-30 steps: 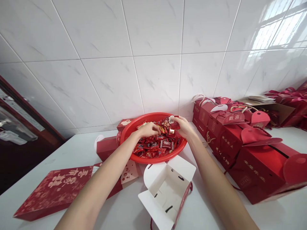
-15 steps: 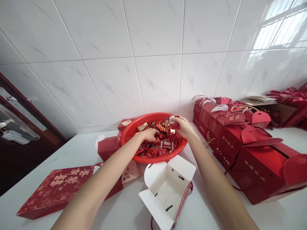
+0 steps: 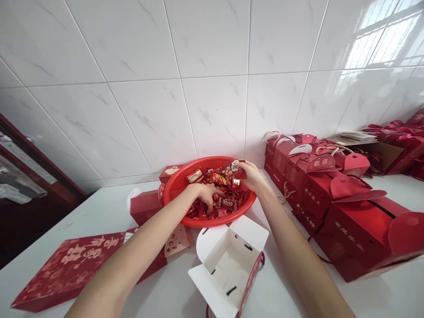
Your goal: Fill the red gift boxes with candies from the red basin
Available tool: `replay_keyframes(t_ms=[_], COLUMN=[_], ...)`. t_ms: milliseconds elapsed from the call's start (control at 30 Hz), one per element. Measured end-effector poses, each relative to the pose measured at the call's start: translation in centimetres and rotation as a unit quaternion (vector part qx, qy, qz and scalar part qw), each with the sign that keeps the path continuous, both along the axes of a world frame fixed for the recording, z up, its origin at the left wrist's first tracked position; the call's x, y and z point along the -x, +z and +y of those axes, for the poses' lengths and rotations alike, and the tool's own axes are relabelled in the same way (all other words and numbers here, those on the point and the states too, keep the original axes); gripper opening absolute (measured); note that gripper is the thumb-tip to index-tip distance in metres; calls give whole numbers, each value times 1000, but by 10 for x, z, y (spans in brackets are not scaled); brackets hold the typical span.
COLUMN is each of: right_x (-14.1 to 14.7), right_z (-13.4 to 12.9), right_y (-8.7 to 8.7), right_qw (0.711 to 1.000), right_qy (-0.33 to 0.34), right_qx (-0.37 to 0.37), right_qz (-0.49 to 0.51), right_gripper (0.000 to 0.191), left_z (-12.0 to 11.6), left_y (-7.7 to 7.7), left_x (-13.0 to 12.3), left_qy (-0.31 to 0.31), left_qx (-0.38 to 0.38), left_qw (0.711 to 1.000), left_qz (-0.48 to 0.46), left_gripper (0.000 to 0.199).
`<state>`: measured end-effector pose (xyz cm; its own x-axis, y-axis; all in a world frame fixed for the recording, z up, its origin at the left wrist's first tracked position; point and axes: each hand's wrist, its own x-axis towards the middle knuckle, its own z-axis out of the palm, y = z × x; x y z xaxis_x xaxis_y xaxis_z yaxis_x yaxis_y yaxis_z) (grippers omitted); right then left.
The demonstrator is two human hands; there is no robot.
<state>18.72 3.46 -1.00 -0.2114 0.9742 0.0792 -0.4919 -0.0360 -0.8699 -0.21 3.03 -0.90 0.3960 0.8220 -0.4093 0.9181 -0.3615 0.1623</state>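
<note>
A red plastic basket [image 3: 172,212] stands against the wall, holding many wrapped candies [image 3: 218,179]. Inside it, my left hand [image 3: 204,194] reaches down among the candies with thumb and fingers spread. At the basket's right rim, my right hand [image 3: 250,174] is closed on a red candy packet [image 3: 237,170] with a pale printed mark. A gold-wrapped piece [image 3: 195,176] lies at the basket's left side. Just in front of the basket sits an open gift box [image 3: 232,269], its white inside facing up, with flaps folded out and a red cord at its side.
Closed red gift boxes [image 3: 321,198] with cord handles line the right side. Behind them are an open carton [image 3: 387,154] and a stack of cards [image 3: 359,137]. A flat red box [image 3: 69,260] and a smaller red box [image 3: 144,205] lie left. White tiled wall [image 3: 212,115] rises behind.
My left hand has shifted slightly toward me in the basket and its fingers have spread. My right hand still grips the red packet. The view has turned slightly to the right.
</note>
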Motion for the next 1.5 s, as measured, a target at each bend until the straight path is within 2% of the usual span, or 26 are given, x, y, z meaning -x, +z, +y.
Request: replay_keyframes(t_ms=[100, 167, 300, 367, 733, 1000, 1233, 1500], right_x=[0, 1, 1, 1, 1, 0, -1, 0], right_z=[-1, -1, 0, 0, 1, 3, 4, 4], right_y=[1, 1, 0, -1, 4, 3, 1, 2], right_qw=[1000, 1000, 1000, 1000, 999, 997, 999, 999], right_qy=[-3, -3, -2, -2, 10, 26, 27, 16], right_qx=[3, 5, 12, 16, 35, 61, 34, 46], right_qz=[2, 3, 1, 2, 35, 47, 27, 23], right_gripper=[13, 11, 11, 12, 6, 8, 4, 8], left_z=[-3, -4, -1, 1, -1, 2, 11, 16], left_y=[0, -1, -6, -7, 0, 5, 3, 0], left_x=[-5, -6, -3, 0, 0, 6, 19, 28], left_qy=[8, 15, 8, 18, 0, 17, 66, 41], left_qx=[-11, -29, -43, -33, -84, -117, -135, -121], left_qw=[999, 999, 999, 998, 996, 980, 978, 965], left_qz=[47, 41, -26, -48, -32, -159, -142, -228], left_gripper=[95, 93, 56, 45, 49, 50, 51, 46])
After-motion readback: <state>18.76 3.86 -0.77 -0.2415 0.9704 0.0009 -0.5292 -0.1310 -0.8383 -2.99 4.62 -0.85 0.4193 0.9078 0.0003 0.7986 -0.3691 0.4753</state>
